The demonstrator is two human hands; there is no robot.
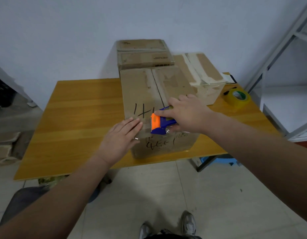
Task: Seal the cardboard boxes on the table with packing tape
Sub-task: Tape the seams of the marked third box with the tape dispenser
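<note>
A large cardboard box (142, 90) with black handwriting stands at the table's front edge. My right hand (185, 112) grips a blue and orange tape dispenser (160, 124) on the box's near top edge. A strip of clear tape (146, 125) runs from the dispenser toward my left hand (121, 139), which presses flat with straight fingers on the box's near left corner. A second box (203, 78) sits behind on the right, a third box (143, 53) behind in the middle.
The yellow wooden table (80, 109) stands against a white wall. A roll of yellowish tape (237, 99) and a black marker (229, 90) lie at its right. White shelving (287, 57) stands to the right, cartons (4, 147) on the floor left, a blue stool (218, 160) under the table.
</note>
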